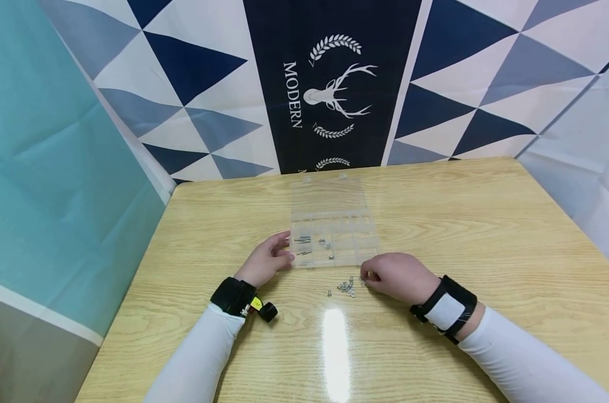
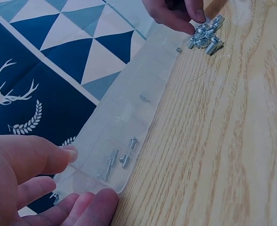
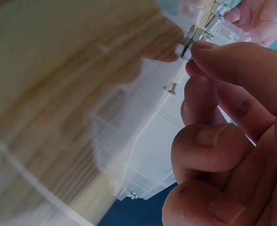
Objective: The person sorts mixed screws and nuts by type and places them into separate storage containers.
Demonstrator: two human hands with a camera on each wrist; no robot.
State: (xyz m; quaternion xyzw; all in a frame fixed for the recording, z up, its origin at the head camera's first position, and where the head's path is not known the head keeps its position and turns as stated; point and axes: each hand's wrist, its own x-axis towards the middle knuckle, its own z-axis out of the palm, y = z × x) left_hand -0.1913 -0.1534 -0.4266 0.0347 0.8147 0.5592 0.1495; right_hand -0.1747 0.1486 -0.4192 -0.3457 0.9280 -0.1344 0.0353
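Note:
A clear plastic compartment box lies on the table with its lid folded back toward the wall. Long thin screws sit in its left compartments, and a few small metal pieces lie in those beside them. My left hand touches the box's left end, thumb and fingers loosely spread at the corner. In front of the box is a small pile of screws and washers. Over the pile's right side, my right hand has curled fingers; thumb and forefinger pinch a small metal piece, its exact kind unclear.
One screw stands apart, left of the pile. Wooden tabletop extends on both sides of the box. Behind it hangs a patterned cloth with a deer head. A bright light reflection lies on the table near the front.

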